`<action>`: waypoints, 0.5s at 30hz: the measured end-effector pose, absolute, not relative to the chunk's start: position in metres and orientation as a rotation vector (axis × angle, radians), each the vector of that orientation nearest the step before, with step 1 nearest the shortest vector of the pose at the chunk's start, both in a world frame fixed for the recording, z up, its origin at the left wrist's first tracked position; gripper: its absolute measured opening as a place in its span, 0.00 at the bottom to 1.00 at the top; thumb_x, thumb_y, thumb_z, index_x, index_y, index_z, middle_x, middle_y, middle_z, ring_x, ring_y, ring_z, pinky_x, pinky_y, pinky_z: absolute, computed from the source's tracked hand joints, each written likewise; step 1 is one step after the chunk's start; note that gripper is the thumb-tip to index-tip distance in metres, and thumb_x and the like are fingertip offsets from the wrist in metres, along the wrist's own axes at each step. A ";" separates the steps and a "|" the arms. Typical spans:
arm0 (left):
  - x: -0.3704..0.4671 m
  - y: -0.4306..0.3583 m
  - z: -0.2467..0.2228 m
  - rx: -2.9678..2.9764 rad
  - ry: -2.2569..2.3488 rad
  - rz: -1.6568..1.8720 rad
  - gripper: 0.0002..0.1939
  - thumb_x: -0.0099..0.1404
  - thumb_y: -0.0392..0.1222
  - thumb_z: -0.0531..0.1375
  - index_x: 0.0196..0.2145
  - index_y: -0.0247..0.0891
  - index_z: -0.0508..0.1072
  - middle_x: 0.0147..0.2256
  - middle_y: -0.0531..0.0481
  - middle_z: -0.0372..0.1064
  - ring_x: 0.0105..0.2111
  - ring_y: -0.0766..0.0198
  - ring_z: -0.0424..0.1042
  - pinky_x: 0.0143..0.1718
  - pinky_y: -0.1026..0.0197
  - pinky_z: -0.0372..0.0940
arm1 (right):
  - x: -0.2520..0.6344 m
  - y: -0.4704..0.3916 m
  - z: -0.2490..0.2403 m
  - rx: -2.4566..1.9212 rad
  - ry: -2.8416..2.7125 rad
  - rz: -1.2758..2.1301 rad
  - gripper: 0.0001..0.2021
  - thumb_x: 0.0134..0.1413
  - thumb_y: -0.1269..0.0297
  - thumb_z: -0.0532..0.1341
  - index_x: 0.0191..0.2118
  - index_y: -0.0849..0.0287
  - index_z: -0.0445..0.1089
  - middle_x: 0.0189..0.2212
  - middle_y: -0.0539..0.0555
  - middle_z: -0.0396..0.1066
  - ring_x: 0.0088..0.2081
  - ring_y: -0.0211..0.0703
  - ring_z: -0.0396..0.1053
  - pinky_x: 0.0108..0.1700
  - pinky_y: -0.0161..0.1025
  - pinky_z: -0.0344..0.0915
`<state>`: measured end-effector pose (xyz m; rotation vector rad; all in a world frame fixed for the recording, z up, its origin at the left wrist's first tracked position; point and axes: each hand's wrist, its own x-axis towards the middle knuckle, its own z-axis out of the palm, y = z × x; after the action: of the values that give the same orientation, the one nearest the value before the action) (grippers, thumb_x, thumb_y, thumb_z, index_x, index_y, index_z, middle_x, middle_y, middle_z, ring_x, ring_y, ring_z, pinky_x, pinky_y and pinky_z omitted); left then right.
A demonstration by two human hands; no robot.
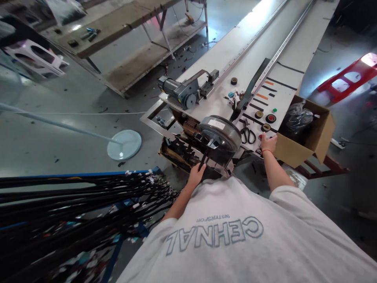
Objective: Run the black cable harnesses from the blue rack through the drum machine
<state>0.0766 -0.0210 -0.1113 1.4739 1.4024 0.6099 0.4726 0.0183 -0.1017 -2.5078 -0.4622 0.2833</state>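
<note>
One slim black strip is clasped in the left hand; grip of right hand unclear.

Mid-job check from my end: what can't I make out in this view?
In the head view:
Whatever the right hand touches: hidden beneath its fingers.
Lower end of the dark strip: hidden by the left hand.
Bottom of the cardboard box: covered by the plastic bag.
Print on the white label: too small.
Far end of the long white table: cut off by the top edge.
</note>
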 end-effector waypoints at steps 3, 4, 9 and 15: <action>0.077 -0.021 -0.113 1.452 1.404 0.607 0.22 0.61 0.61 0.53 0.24 0.39 0.64 0.21 0.53 0.62 0.25 0.63 0.64 0.27 0.63 0.60 | 0.473 0.019 -0.103 -2.508 -0.461 0.286 0.37 0.56 0.47 0.58 0.63 0.69 0.54 0.58 0.75 0.60 0.58 0.66 0.62 0.58 0.59 0.58; 0.078 -0.021 -0.114 1.438 1.403 0.603 0.22 0.60 0.61 0.53 0.24 0.39 0.65 0.22 0.53 0.62 0.26 0.63 0.64 0.27 0.63 0.60 | 0.474 0.019 -0.103 -2.510 -0.459 0.287 0.37 0.56 0.47 0.58 0.62 0.69 0.54 0.58 0.75 0.60 0.58 0.66 0.63 0.57 0.59 0.58; 0.079 -0.021 -0.115 1.400 1.383 0.590 0.22 0.59 0.62 0.54 0.24 0.39 0.65 0.22 0.53 0.62 0.26 0.63 0.64 0.27 0.63 0.60 | 0.475 0.018 -0.104 -2.513 -0.451 0.275 0.38 0.56 0.46 0.58 0.63 0.69 0.54 0.58 0.74 0.60 0.58 0.66 0.63 0.58 0.58 0.59; 0.079 -0.022 -0.118 1.407 1.365 0.585 0.21 0.61 0.60 0.54 0.24 0.38 0.65 0.22 0.53 0.62 0.26 0.64 0.63 0.27 0.64 0.59 | 0.474 0.019 -0.105 -2.530 -0.450 0.253 0.36 0.57 0.48 0.58 0.63 0.70 0.54 0.58 0.75 0.61 0.57 0.66 0.64 0.57 0.59 0.59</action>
<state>0.0789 -0.0216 -0.1184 1.4070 1.3652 0.5848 0.4743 0.0187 -0.1047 -2.5296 -0.4505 0.2525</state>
